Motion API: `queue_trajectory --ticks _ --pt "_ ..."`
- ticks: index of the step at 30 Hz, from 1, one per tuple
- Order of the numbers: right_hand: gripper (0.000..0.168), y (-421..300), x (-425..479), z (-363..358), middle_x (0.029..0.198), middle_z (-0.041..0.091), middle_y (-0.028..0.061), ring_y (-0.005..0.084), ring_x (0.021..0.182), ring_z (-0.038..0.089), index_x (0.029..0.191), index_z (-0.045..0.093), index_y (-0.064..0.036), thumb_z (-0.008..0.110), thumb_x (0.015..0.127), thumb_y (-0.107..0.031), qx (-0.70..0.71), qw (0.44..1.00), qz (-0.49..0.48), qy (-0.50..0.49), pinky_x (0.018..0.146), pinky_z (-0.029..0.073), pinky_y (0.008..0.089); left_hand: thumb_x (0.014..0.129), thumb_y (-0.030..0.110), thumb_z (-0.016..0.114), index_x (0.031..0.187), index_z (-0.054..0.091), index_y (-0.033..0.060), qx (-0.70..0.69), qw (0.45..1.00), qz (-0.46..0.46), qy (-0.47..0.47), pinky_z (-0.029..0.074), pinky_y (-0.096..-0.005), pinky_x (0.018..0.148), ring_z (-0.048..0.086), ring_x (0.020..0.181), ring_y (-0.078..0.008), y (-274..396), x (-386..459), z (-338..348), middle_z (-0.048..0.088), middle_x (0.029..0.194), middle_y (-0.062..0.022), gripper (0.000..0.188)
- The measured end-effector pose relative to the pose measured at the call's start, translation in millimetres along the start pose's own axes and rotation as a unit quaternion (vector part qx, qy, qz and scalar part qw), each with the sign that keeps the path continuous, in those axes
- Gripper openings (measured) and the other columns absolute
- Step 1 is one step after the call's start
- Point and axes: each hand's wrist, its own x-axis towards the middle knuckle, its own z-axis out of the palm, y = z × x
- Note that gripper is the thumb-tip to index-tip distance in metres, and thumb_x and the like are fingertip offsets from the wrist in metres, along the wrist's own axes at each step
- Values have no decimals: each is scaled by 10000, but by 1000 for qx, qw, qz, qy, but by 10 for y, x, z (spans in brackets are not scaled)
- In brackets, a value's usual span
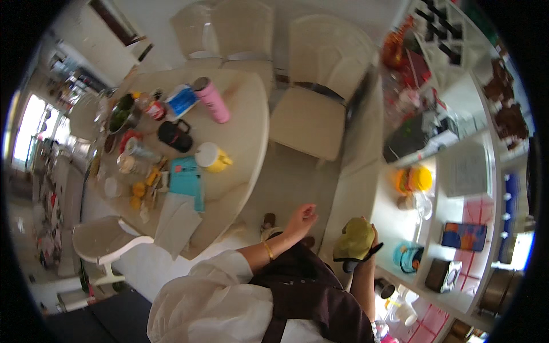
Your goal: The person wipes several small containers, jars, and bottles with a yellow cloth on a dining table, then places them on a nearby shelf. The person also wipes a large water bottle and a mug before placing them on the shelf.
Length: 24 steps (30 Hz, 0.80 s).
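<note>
My right hand (374, 240) is shut on a yellow-green fabric item (355, 239) with a dark edge and a black strap, beside the low cabinet top (358, 180); much of the hand is hidden behind the item. A dark rounded end shows below the fabric. My left hand (303, 218) is in front of my body over the floor, fingers loosely curled, and I see nothing held in it. The round table (240, 180) stands to the left of that hand.
The table bears a pink bottle (213, 100), a black mug (175, 136), a yellow jug (211, 157), a teal packet (186, 178) and several other things. A cream chair (309, 120) stands ahead. On the right, shelves (431, 223) hold a yellow-lidded jar (421, 179) and boxes.
</note>
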Motion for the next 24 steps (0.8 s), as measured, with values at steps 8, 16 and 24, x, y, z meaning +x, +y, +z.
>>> queue_trajectory --ticks 8,16,24 --pt "529 778 503 1340 1212 592 155 343 1072 588 1293 511 -100 428 936 -482 -38 987 130 -84 900 489 491 821 214 716 1309 441 84 -12 934 66 350 446 -362 880 469 1086 -222 -120 -136 -1742 447 1220 -119 575" --pt "564 1592 999 1824 1269 544 186 378 1130 546 1345 455 -135 469 922 -508 -66 960 235 -134 939 455 526 779 202 757 1334 410 47 74 882 81 458 400 -391 941 441 1142 -258 333 -141 -2933 419 1279 -123 673" --pt "645 1963 1222 2082 1300 527 196 377 1158 533 1355 452 -99 487 895 -550 -62 953 282 -94 969 436 528 686 225 835 1428 244 22 17 885 134 445 316 -428 1052 328 1309 -323 185 301 -3793 294 1428 -206 970"
